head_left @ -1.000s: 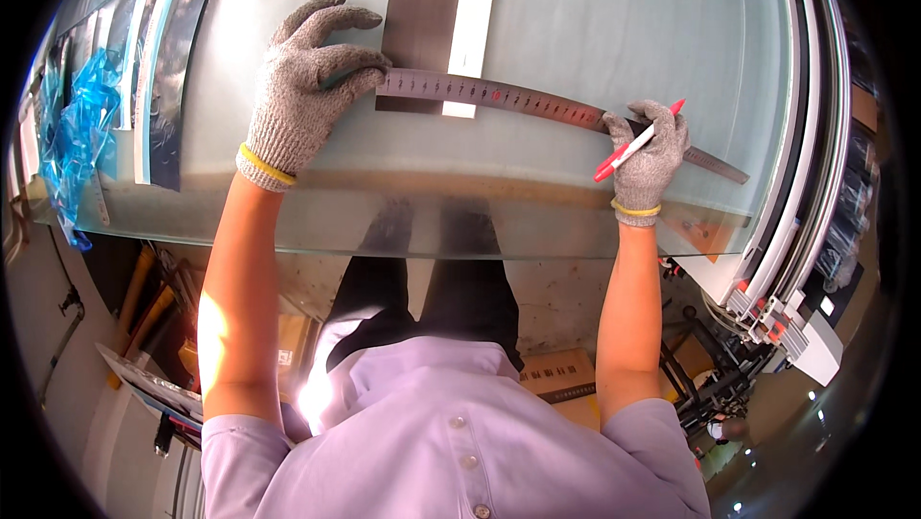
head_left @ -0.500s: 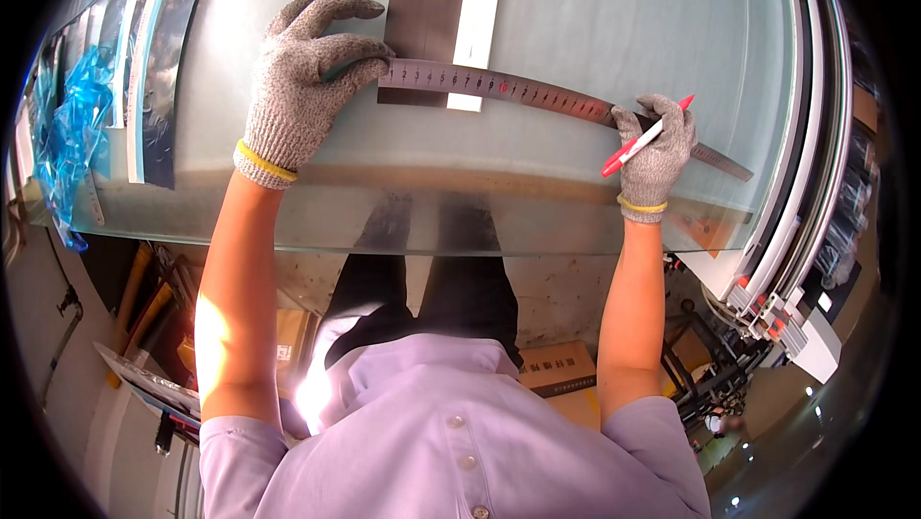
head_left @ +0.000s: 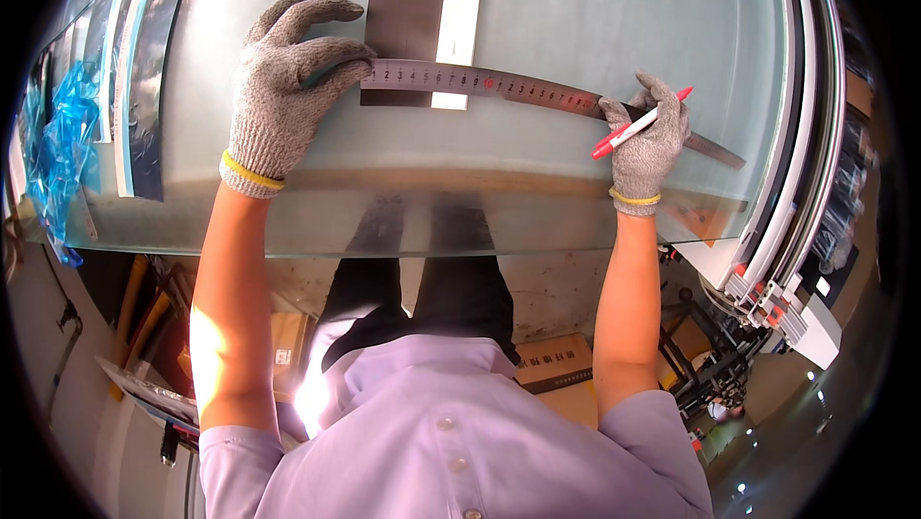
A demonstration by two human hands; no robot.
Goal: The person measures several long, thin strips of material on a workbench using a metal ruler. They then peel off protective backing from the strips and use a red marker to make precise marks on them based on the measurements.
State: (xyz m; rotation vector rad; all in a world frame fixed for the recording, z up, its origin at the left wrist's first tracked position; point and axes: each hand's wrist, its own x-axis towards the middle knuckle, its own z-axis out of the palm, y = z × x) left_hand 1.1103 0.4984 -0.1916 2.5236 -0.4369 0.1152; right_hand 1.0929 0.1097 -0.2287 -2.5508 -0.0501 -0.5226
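A steel ruler point(head_left: 537, 91) lies crosswise over a dark brown strip point(head_left: 408, 11) and a narrow white strip point(head_left: 461, 11), near their close ends. My left hand point(head_left: 288, 87), in a grey knit glove with a yellow cuff, pinches the ruler's left end between thumb and forefinger, at the dark strip's left edge. The other left fingers stretch away. On the right, my gloved right hand point(head_left: 650, 150) grips the ruler near its far end. A white marker pen with red ends point(head_left: 628, 131) slants across that hand, held in its fingers.
The strips rest on a greenish glass tabletop point(head_left: 595, 202). Crumpled blue plastic film point(head_left: 62, 150) and several long strips point(head_left: 153, 87) lie at its left. Metal rails point(head_left: 801, 164) run along the right side. Below the front edge are a cardboard box point(head_left: 556, 363) and other cartons.
The view has shifted a little, so the strips appear farther left. The ruler's left end now sits closer to the dark strip's left edge. Both hands keep their hold.
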